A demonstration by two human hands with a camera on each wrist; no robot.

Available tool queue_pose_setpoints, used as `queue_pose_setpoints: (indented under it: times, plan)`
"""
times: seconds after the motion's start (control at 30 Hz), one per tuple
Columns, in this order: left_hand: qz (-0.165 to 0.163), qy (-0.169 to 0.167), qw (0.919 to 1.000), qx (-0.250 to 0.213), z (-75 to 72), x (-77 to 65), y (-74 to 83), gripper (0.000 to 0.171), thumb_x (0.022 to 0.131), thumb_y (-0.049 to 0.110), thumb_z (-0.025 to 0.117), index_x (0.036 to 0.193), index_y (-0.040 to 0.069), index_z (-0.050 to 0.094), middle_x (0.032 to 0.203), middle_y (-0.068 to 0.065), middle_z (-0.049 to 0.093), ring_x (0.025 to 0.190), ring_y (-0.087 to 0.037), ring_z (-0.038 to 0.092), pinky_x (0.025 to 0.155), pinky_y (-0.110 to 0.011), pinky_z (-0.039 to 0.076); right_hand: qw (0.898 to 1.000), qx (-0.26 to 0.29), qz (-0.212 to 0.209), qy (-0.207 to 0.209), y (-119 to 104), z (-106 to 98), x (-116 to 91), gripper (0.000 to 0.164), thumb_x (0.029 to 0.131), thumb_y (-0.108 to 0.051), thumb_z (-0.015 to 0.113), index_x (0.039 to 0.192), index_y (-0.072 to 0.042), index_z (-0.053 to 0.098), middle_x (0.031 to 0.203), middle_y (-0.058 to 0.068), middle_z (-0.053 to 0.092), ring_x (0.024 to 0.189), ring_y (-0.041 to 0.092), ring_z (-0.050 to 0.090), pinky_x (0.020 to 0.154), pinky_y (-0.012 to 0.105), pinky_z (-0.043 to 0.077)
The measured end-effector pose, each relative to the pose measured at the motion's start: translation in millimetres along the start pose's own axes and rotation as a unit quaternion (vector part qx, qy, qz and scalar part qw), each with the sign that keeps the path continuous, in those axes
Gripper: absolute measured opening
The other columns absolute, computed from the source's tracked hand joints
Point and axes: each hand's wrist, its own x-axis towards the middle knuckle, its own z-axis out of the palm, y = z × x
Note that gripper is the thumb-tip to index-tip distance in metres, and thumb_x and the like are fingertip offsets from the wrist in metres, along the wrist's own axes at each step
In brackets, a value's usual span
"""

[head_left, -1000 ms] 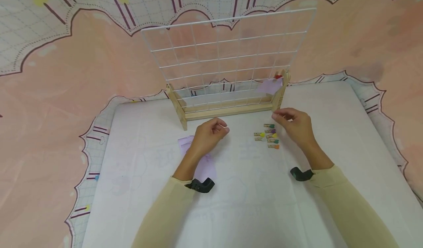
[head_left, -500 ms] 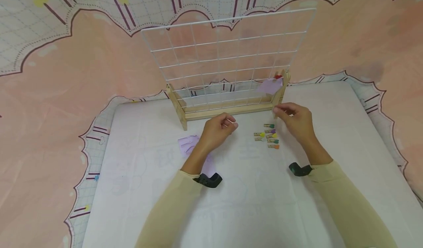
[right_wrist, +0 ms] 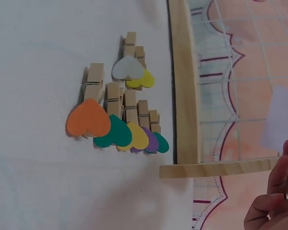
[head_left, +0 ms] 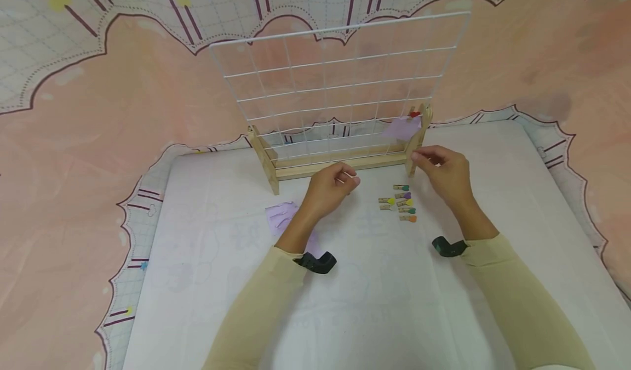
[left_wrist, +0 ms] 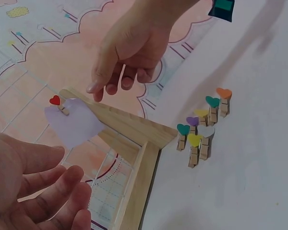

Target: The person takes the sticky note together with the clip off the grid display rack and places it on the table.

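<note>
My left hand (head_left: 331, 189) hovers before the rack's base bar, fingers loosely bent and nothing in them. Beside the rack's right end is my right hand (head_left: 446, 172); in the left wrist view its thumb and fingertips come close together without anything between them. A purple paper sheet (left_wrist: 72, 124) hangs low at the right of the white wire grid (head_left: 340, 90), held by a wooden clothespin with a red heart (left_wrist: 55, 100). Several small heart-topped clothespins, among them an orange one (right_wrist: 89, 119) and a grey one (right_wrist: 127, 68), lie on the table between the hands.
More purple paper (head_left: 280, 216), creased, lies on the white table (head_left: 374, 304) under the left forearm and partly hidden by it. The wooden stand (head_left: 340, 165) holds the grid upright at the back. A patterned cloth (head_left: 74, 194) surrounds the table.
My left hand has moved right and forward, away from the purple paper on the table. The right hand has risen slightly forward along the stand's right end. The clothespins have stayed put.
</note>
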Motion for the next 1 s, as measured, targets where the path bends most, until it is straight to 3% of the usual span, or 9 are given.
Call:
queue_pose_setpoints:
  times: [0.37, 0.77, 1.0]
  plan:
    - [0.018, 0.004, 0.9998, 0.006, 2.1, 11.4, 13.8, 0.020, 0.099, 0.029, 0.068, 0.112, 0.014, 0.069, 0.101, -0.004, 0.073, 0.091, -0.018, 0.066, 0.074, -0.027, 0.053, 1.000, 0.007, -0.010, 0.023, -7.4, -7.5, 8.8, 0.032, 0.097, -0.035, 0.071, 0.115, -0.009, 0.077, 0.114, 0.012, 0.074, 0.089, 0.009, 0.056, 0.069, 0.016, 0.044]
    - [0.027, -0.001, 0.9996, 0.007, 1.6, 26.0, 29.1, 0.027, 0.100, 0.029, 0.066, 0.120, 0.012, 0.069, 0.102, -0.005, 0.073, 0.091, -0.018, 0.068, 0.072, -0.028, 0.054, 0.999, 0.022, -0.029, 0.033, -22.5, -13.3, 22.3, 0.031, 0.094, -0.030, 0.075, 0.114, -0.007, 0.077, 0.112, 0.005, 0.075, 0.085, 0.005, 0.058, 0.068, 0.014, 0.045]
    - [0.039, 0.002, 0.9992, 0.002, 4.1, 34.1, 34.5, 0.026, 0.100, 0.028, 0.065, 0.120, 0.011, 0.069, 0.099, -0.005, 0.072, 0.088, -0.017, 0.068, 0.071, -0.026, 0.052, 0.998, 0.020, -0.044, 0.043, -30.4, -14.3, 29.2, 0.028, 0.093, -0.030, 0.077, 0.112, -0.010, 0.078, 0.096, -0.016, 0.070, 0.081, 0.006, 0.057, 0.065, 0.014, 0.044]
